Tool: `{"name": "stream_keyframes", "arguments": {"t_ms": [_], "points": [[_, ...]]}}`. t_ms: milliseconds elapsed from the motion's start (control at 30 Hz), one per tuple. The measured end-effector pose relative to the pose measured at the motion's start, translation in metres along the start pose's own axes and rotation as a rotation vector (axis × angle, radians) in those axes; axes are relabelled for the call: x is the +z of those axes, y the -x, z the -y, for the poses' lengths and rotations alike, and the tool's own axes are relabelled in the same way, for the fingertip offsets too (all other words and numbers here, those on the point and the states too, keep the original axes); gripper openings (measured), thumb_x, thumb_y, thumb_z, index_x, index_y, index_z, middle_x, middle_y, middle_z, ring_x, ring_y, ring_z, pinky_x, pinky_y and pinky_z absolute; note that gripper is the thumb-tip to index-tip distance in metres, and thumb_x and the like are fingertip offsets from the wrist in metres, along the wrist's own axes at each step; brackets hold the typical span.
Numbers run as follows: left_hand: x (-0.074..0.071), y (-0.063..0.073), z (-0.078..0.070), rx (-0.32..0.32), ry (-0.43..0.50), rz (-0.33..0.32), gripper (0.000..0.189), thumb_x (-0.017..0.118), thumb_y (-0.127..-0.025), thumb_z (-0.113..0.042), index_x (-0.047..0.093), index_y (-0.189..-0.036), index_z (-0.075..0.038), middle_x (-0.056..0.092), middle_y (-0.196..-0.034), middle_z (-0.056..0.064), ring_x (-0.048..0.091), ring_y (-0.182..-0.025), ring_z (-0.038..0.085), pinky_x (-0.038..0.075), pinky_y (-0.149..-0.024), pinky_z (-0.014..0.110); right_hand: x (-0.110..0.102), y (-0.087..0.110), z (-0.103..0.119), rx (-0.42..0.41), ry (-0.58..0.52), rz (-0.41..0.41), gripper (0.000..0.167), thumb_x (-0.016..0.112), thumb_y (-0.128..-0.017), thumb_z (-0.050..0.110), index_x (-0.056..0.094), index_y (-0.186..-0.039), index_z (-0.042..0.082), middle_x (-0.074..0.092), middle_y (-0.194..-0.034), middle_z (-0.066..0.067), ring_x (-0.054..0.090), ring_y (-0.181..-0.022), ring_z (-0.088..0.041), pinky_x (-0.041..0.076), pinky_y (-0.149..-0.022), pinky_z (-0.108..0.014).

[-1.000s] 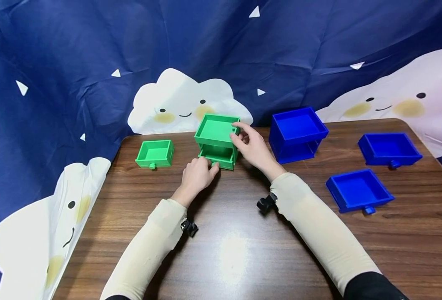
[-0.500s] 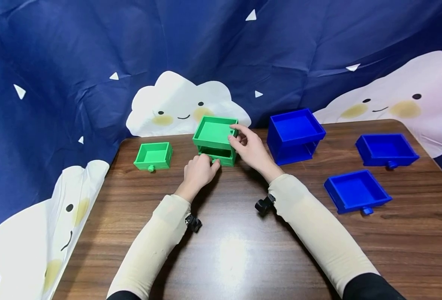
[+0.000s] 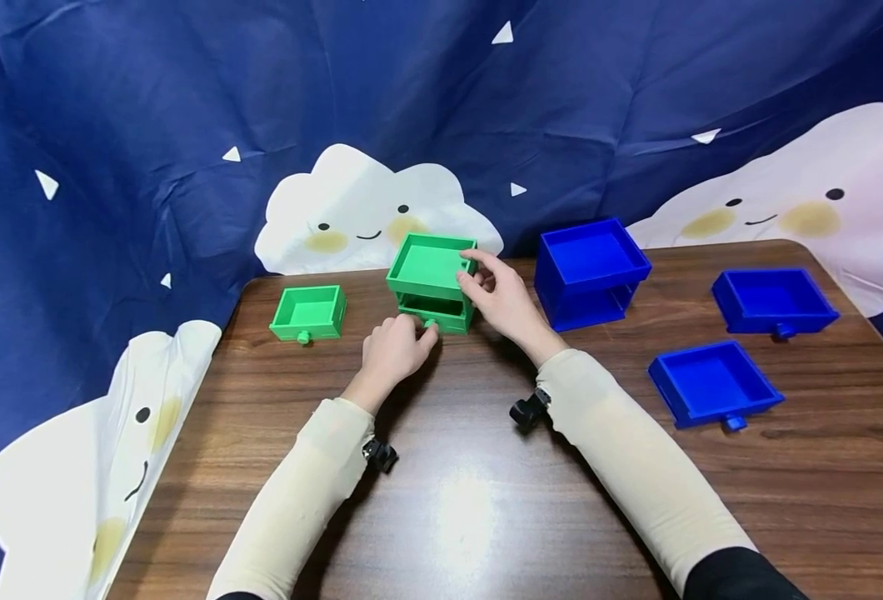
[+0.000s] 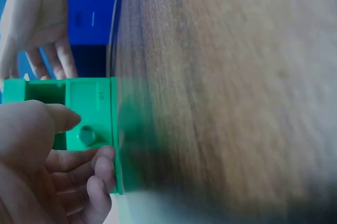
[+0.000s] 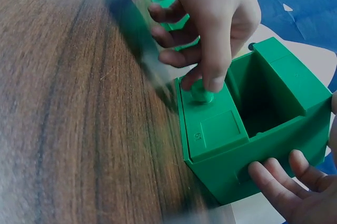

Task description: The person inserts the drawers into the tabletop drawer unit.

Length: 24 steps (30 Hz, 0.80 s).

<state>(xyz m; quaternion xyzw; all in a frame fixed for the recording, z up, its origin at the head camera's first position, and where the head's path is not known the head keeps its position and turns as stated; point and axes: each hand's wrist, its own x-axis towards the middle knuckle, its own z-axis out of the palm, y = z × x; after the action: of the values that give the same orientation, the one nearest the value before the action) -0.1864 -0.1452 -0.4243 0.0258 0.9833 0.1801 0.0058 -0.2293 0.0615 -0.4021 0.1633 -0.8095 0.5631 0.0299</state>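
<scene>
"Head view: where on the surface (image 3: 449, 425) was the green cabinet (image 3: 430, 260)?"
"Twelve o'clock. Right hand (image 3: 512, 307) touched its three-o'clock side, fingers uncurled; left hand (image 3: 392, 350) curled round the drawer's (image 5: 216, 129) knob (image 5: 201, 93)."
"Risk?"
"Crooked pushing could've jammed the drawer."

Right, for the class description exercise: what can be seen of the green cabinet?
The green cabinet is boxy and looks plastic, with a shallow, rimmed tray on top. Its upper bay gapes, drawerless; the lower drawer, with a rounded knob, sits in place, about flush. It stands upright near the back of the table, between a loose green drawer and the blue cabinet. The right hand touches its right side; the left hand is at the knob, contact unclear.
</scene>
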Motion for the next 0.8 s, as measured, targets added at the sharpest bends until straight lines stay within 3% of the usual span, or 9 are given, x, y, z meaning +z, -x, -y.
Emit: {"name": "stream_keyframes", "arguments": {"t_ms": [167, 267, 433, 600, 800], "points": [[-0.014, 0.015, -0.001, 0.012, 0.014, -0.018, 0.035, 0.061, -0.107, -0.045, 0.082, -0.099, -0.019, 0.08, -0.097, 0.008, 0.077, -0.09, 0.037, 0.057, -0.069, 0.053, 0.0, -0.001, -0.002, -0.011, 0.015, -0.007, 0.044, 0.064, -0.11, 0.026, 0.062, -0.149, 0.008, 0.062, -0.102, -0.012, 0.06, -0.089, -0.027, 0.049, -0.083, -0.032], [-0.017, 0.019, 0.004, 0.043, 0.062, -0.032, 0.033, 0.061, -0.107, -0.042, 0.082, -0.112, -0.017, 0.081, -0.095, 0.003, 0.077, -0.088, 0.032, 0.059, -0.073, 0.052, 0.0, -0.001, -0.001, -0.013, 0.007, -0.008, 0.044, 0.065, -0.109, 0.026, 0.062, -0.149, 0.008, 0.062, -0.101, -0.012, 0.06, -0.089, -0.028, 0.049, -0.082, -0.033], [-0.021, 0.025, 0.014, 0.086, 0.147, -0.094, 0.029, 0.062, -0.106, -0.034, 0.08, -0.11, -0.012, 0.076, -0.079, 0.001, 0.073, -0.079, 0.026, 0.059, -0.075, 0.049, 0.0, -0.001, -0.002, -0.009, -0.001, -0.007, 0.044, 0.065, -0.109, 0.026, 0.062, -0.149, 0.008, 0.062, -0.099, -0.012, 0.061, -0.085, -0.027, 0.05, -0.079, -0.031], [-0.029, 0.03, 0.024, 0.085, 0.188, -0.136, 0.03, 0.063, -0.104, -0.031, 0.081, -0.113, -0.009, 0.08, -0.093, 0.005, 0.075, -0.086, 0.027, 0.059, -0.081, 0.048, 0.001, -0.001, -0.001, -0.013, 0.011, -0.006, 0.044, 0.065, -0.109, 0.025, 0.062, -0.149, 0.007, 0.062, -0.101, -0.012, 0.06, -0.087, -0.026, 0.049, -0.081, -0.032], [-0.035, 0.036, 0.035, 0.083, 0.226, -0.146, 0.03, 0.063, -0.104, -0.029, 0.08, -0.114, -0.007, 0.08, -0.096, 0.008, 0.074, -0.087, 0.026, 0.058, -0.084, 0.048, 0.001, -0.001, -0.002, -0.013, 0.012, -0.005, 0.044, 0.065, -0.109, 0.025, 0.062, -0.149, 0.007, 0.062, -0.1, -0.012, 0.058, -0.087, -0.025, 0.048, -0.082, -0.032]]}}
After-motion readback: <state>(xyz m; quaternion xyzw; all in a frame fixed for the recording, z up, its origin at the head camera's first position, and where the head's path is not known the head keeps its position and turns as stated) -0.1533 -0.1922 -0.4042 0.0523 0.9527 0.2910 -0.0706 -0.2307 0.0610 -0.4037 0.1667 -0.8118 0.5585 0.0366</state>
